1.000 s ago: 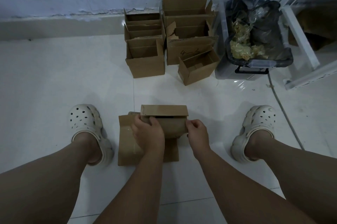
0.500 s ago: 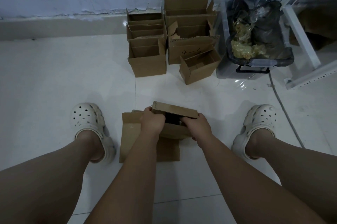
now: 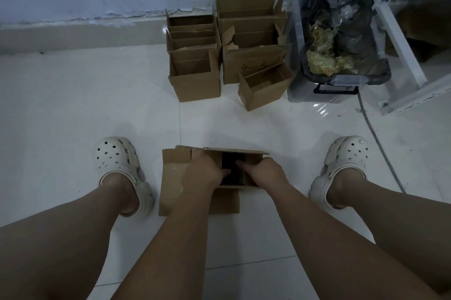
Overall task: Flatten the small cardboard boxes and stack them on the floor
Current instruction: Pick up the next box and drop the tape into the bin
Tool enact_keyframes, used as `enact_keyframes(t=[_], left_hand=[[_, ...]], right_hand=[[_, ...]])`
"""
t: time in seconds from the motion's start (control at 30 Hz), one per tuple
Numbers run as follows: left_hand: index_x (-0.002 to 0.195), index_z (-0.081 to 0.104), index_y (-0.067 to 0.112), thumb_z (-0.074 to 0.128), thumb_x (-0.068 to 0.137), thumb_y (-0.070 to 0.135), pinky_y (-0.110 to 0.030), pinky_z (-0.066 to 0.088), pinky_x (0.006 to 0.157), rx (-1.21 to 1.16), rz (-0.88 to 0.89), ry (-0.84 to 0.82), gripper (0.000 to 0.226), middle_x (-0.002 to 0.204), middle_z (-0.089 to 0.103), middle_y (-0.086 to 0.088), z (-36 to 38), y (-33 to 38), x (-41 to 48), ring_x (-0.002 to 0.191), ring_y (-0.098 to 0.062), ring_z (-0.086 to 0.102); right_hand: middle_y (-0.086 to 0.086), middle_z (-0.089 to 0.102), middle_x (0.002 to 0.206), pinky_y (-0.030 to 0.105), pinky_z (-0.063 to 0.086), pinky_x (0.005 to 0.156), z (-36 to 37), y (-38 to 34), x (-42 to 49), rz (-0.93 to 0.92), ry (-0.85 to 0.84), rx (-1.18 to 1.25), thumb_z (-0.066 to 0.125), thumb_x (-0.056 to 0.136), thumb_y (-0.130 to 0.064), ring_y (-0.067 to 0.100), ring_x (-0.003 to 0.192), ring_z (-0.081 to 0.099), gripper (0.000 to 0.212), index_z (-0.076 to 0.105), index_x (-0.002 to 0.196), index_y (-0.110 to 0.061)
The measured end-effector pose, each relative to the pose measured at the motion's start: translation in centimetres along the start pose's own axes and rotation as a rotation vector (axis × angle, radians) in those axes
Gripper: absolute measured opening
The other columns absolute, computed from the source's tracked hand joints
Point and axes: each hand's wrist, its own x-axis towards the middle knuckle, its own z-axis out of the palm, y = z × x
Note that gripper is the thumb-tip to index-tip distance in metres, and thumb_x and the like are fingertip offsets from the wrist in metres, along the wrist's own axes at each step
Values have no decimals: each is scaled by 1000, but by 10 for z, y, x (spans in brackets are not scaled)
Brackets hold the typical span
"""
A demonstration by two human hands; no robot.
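Note:
A small brown cardboard box point(image 3: 253, 156) is between my feet, its dark opening facing up at me. My left hand point(image 3: 203, 171) grips its left side and my right hand point(image 3: 264, 172) grips its right side, thumbs pointing into the opening. Under the box lies a pile of flattened cardboard point(image 3: 173, 185) on the white tiled floor. Further off, by the wall, stand several open cardboard boxes: a small one point(image 3: 195, 85) at front left, a tilted one point(image 3: 263, 91) at front right, and a larger one marked "4-3" point(image 3: 251, 63) behind.
A clear bin lined with a black bag point(image 3: 341, 55) full of crumpled tape stands right of the boxes. A white metal frame point(image 3: 402, 38) fills the far right corner, and a cable point(image 3: 375, 138) runs along the floor past my right foot point(image 3: 341, 165). My left foot point(image 3: 119, 168) is beside the pile.
The box has been turned from showing its side to showing its open end. Both hands have shifted from its flaps to its two sides, thumbs reaching into the opening.

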Motion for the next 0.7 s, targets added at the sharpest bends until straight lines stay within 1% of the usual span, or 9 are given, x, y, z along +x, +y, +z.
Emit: enact_keyframes(t=[0.13, 0.23, 0.33, 0.4, 0.47, 0.5, 0.57, 0.6, 0.7], left_hand=[[141, 18, 3, 64, 83, 34, -27, 37, 61, 17, -15, 42, 81, 73, 45, 3, 2, 3, -3, 65, -12, 47], [144, 14, 1, 53, 86, 22, -24, 34, 53, -93, -25, 7, 73, 79, 44, 3, -8, 14, 1, 66, -10, 45], [141, 27, 4, 41, 91, 11, -26, 41, 61, -261, -52, -28, 53, 88, 41, 2, -24, 24, 5, 73, -13, 44], [133, 39, 8, 37, 91, 8, -34, 51, 73, -389, -67, -20, 41, 89, 46, -2, -34, 25, 8, 77, -17, 48], [133, 42, 15, 39, 89, 3, -46, 51, 90, -549, -81, -62, 46, 97, 50, -6, -44, 20, 11, 88, -25, 51], [138, 39, 22, 44, 89, 5, -50, 48, 95, -627, -53, -111, 53, 111, 52, -8, -48, 15, 13, 100, -30, 51], [144, 27, 40, 60, 89, 29, -54, 40, 103, -781, 52, -190, 65, 144, 38, -3, -51, 6, 12, 128, -36, 38], [143, 25, 47, 62, 85, 49, -52, 37, 105, -860, 83, -203, 69, 150, 30, 1, -52, 3, 9, 135, -35, 30], [130, 47, 49, 46, 65, 81, -46, 46, 98, -1220, 31, -179, 72, 145, 40, -3, -52, 2, 8, 130, -33, 41]], right_hand=[[-2, 57, 74, 25, 39, 53, -5, -5, -1, -32, -25, -102, 64, 76, -50, 12, 66, 54, 33, 54, 76, -19], [1, 59, 74, 26, 41, 55, -17, -20, -3, -59, -69, -150, 58, 79, -36, 15, 68, 57, 20, 54, 72, -18], [4, 55, 78, 26, 38, 51, -34, -38, -5, -72, -22, -271, 52, 86, -25, 16, 67, 53, 16, 49, 75, -14], [6, 54, 80, 25, 38, 49, -43, -50, -6, -67, -6, -284, 48, 91, -22, 18, 68, 54, 13, 49, 86, -10], [7, 53, 80, 27, 42, 52, -50, -60, -9, -60, 4, -246, 46, 94, -18, 20, 71, 56, 13, 49, 103, -11], [7, 53, 82, 28, 47, 55, -53, -63, -10, -72, 10, -223, 44, 94, -16, 21, 72, 57, 19, 50, 111, -10], [8, 56, 91, 33, 54, 64, -60, -66, -11, -138, -17, -142, 41, 92, -11, 23, 76, 56, 36, 48, 128, -14], [8, 57, 101, 35, 55, 65, -63, -66, -12, -177, -47, -75, 39, 92, -8, 22, 79, 55, 47, 44, 137, -22], [3, 48, 132, 33, 50, 63, -71, -63, -14, -254, -117, 95, 36, 92, -2, 20, 82, 53, 65, 34, 145, -40]])
